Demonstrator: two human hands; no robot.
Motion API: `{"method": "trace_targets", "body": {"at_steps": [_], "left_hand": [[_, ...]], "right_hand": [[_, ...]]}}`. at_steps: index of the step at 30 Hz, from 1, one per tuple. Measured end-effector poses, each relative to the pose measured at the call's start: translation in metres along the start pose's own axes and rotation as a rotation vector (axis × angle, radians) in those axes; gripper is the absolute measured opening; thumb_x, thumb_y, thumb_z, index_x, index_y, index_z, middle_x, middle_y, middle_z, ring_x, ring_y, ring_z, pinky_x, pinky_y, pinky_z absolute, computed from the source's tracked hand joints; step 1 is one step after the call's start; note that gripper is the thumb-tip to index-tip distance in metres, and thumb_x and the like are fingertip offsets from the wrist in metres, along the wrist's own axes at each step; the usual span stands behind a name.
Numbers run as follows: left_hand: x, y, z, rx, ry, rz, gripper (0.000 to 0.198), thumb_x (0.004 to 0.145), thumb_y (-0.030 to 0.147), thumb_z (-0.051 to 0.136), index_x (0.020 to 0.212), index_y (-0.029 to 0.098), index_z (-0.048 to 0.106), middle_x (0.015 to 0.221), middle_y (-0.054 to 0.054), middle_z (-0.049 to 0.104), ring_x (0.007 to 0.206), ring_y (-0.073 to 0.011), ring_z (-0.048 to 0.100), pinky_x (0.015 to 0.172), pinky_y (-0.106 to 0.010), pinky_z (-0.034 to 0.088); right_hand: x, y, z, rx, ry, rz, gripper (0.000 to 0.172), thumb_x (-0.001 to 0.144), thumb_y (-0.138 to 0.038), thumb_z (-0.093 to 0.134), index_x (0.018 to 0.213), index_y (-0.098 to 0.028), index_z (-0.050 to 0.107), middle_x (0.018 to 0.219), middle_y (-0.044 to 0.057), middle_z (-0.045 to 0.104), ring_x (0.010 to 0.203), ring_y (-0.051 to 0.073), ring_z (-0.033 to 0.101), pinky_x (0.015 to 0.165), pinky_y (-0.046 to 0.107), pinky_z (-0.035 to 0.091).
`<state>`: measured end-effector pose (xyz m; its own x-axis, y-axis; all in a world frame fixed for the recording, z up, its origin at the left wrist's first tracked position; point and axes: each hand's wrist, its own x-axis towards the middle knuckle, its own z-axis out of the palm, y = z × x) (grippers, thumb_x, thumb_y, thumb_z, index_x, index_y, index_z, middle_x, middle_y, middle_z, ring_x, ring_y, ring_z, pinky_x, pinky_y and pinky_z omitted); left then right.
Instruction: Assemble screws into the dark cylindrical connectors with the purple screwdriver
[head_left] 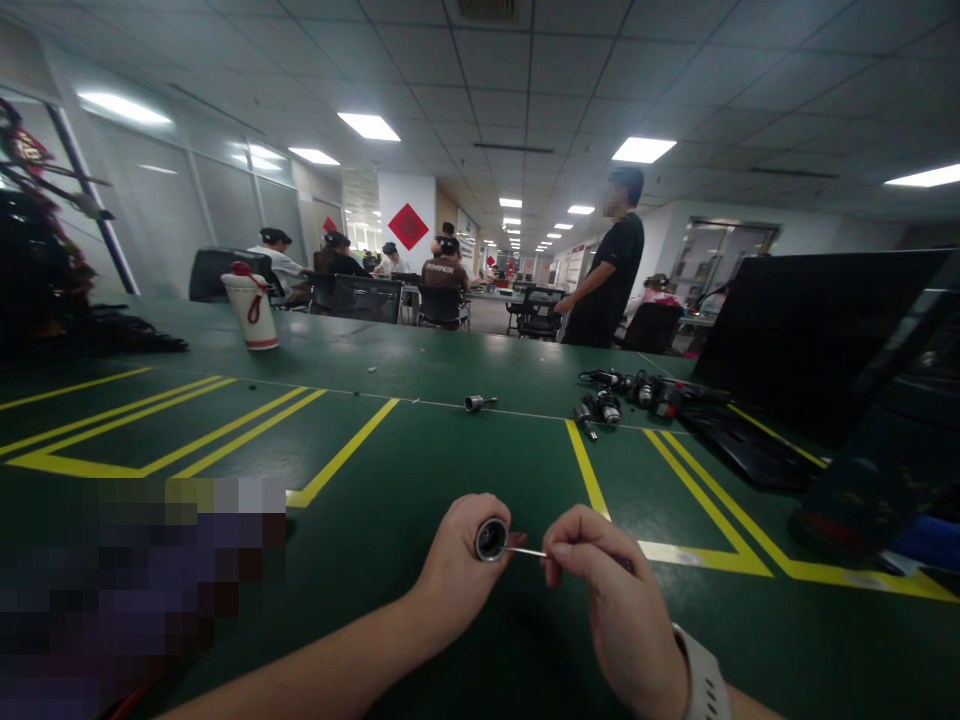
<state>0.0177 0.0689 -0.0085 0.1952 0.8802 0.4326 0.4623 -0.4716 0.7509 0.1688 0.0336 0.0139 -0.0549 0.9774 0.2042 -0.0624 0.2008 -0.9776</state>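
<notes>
My left hand (pixel 463 570) is closed around a short hollow metal cylinder (pixel 491 540), its round open mouth turned towards me. Between the thumb and fingers of my right hand (pixel 607 590) is a thin metal rod (pixel 529 551). The rod's left tip meets the cylinder near its rim; whether it goes inside I cannot tell. Something dark shows under the right fingers, possibly the rod's handle. Farther out on the green table (pixel 420 450) lies a small metal cup-shaped part with a stem (pixel 478 402).
Dark metal parts and cables (pixel 637 395) lie at the right, beside a black monitor (pixel 817 340). A white cup (pixel 251 308) stands at the back left. Yellow tape (pixel 349 450) marks the table. A person (pixel 611 265) stands beyond it; several others sit farther back. A blurred patch covers the lower left.
</notes>
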Motion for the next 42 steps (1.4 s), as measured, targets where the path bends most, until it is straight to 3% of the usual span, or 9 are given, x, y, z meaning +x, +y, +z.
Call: {"method": "trace_targets", "body": {"at_steps": [3, 8, 14, 19, 27, 37, 42], "left_hand": [[0.0, -0.001, 0.0, -0.006, -0.01, -0.023, 0.016, 0.069, 0.015, 0.059, 0.06, 0.019, 0.046, 0.063, 0.003, 0.048, 0.063, -0.0151, 0.048, 0.06, -0.027, 0.036], [0.0, -0.004, 0.001, 0.021, 0.008, -0.029, 0.017, 0.07, 0.017, 0.062, 0.061, 0.019, 0.047, 0.063, 0.004, 0.048, 0.063, -0.0148, 0.048, 0.061, -0.026, 0.035], [-0.001, -0.004, 0.001, 0.017, -0.002, -0.015, 0.016, 0.069, 0.017, 0.062, 0.06, 0.019, 0.048, 0.062, 0.004, 0.048, 0.064, -0.0153, 0.048, 0.062, -0.027, 0.036], [-0.001, -0.003, 0.0, -0.028, 0.002, -0.018, 0.013, 0.067, 0.014, 0.061, 0.062, 0.019, 0.051, 0.063, 0.004, 0.05, 0.064, -0.0151, 0.049, 0.06, -0.026, 0.037], [0.0, 0.0, 0.0, -0.037, -0.004, -0.055, 0.015, 0.069, 0.02, 0.063, 0.062, 0.019, 0.05, 0.063, 0.003, 0.05, 0.061, -0.0144, 0.048, 0.057, -0.025, 0.038], [0.001, 0.001, 0.001, -0.117, 0.004, -0.033, 0.016, 0.066, 0.017, 0.06, 0.058, 0.019, 0.047, 0.058, 0.006, 0.044, 0.055, -0.0114, 0.043, 0.053, -0.022, 0.035], [0.001, 0.0, 0.001, -0.168, -0.003, -0.058, 0.017, 0.068, 0.018, 0.061, 0.058, 0.019, 0.047, 0.058, 0.006, 0.045, 0.054, -0.0109, 0.043, 0.053, -0.022, 0.036]], "right_hand": [[0.0, -0.003, 0.0, -0.019, 0.0, -0.007, 0.014, 0.07, -0.016, 0.049, 0.057, -0.019, 0.053, 0.056, -0.002, 0.051, 0.059, 0.014, 0.047, 0.058, 0.026, 0.035], [-0.004, -0.011, -0.003, -0.175, -0.032, -0.158, 0.013, 0.071, -0.02, 0.048, 0.058, -0.019, 0.051, 0.057, -0.002, 0.047, 0.059, 0.015, 0.045, 0.056, 0.027, 0.033], [-0.008, -0.013, -0.001, -0.268, -0.07, -0.153, 0.013, 0.073, -0.02, 0.046, 0.06, -0.019, 0.048, 0.06, -0.001, 0.046, 0.061, 0.016, 0.045, 0.056, 0.027, 0.033], [-0.01, -0.015, 0.002, -0.356, -0.064, -0.236, 0.013, 0.076, -0.02, 0.044, 0.063, -0.019, 0.048, 0.065, 0.0, 0.047, 0.063, 0.016, 0.045, 0.057, 0.028, 0.033], [-0.011, -0.014, -0.003, -0.344, -0.09, -0.296, 0.014, 0.076, -0.016, 0.044, 0.062, -0.02, 0.045, 0.062, -0.001, 0.046, 0.06, 0.016, 0.043, 0.055, 0.028, 0.03], [-0.008, -0.012, 0.003, -0.328, -0.066, -0.178, 0.013, 0.073, -0.019, 0.044, 0.06, -0.02, 0.046, 0.061, -0.001, 0.045, 0.06, 0.016, 0.044, 0.055, 0.028, 0.032], [-0.011, -0.014, 0.001, -0.358, -0.065, -0.293, 0.014, 0.075, -0.018, 0.044, 0.061, -0.02, 0.045, 0.061, -0.001, 0.045, 0.061, 0.017, 0.044, 0.056, 0.029, 0.032]]}}
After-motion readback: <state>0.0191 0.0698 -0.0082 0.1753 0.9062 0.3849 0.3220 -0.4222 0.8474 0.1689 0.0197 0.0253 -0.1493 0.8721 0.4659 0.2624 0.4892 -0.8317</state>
